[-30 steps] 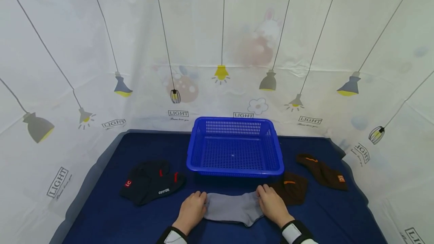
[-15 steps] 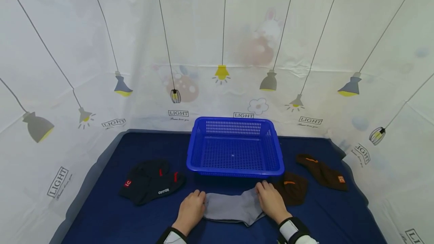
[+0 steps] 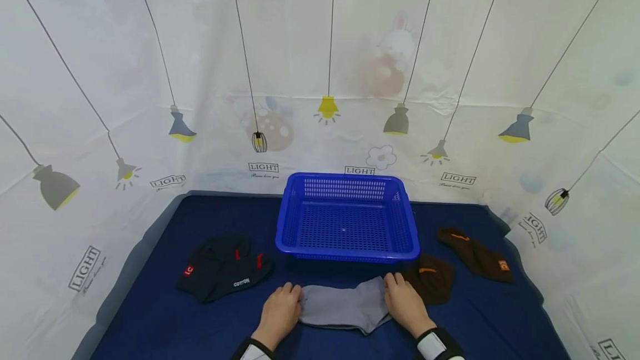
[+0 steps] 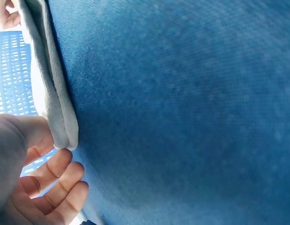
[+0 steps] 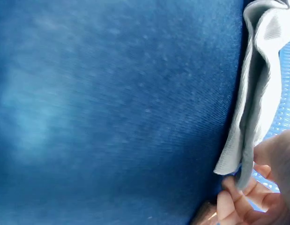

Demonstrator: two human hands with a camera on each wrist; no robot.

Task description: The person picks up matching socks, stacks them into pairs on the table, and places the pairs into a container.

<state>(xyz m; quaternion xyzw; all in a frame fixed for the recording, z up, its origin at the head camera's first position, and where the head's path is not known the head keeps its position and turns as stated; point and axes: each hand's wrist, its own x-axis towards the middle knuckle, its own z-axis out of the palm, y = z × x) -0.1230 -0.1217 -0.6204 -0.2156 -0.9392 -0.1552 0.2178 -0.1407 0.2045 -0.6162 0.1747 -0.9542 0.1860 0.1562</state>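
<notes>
Grey socks (image 3: pixel 345 307), stacked in two layers, lie flat on the dark blue cloth in front of the basket. At their left end my left hand (image 3: pixel 279 313) pinches the tip between thumb and index finger; its other fingers show loosely bent in the left wrist view. My right hand (image 3: pixel 407 304) pinches the opposite end. In the right wrist view, the thumb and fingers (image 5: pixel 236 199) hold the edge of one layer of the grey socks (image 5: pixel 262 89), and the layers gape apart along the side.
The blue plastic basket (image 3: pixel 345 256) stands just beyond the grey socks. Black socks (image 3: pixel 215 271) with red marks lie at left. One brown sock (image 3: pixel 435 282) lies beside my right hand, another brown sock (image 3: pixel 477 254) farther right. A printed white curtain (image 3: pixel 200 60) surrounds the cloth (image 3: pixel 165 326).
My right hand moved slightly away from me, then came back and a little to the right along the grey socks' end. My left hand has barely shifted left.
</notes>
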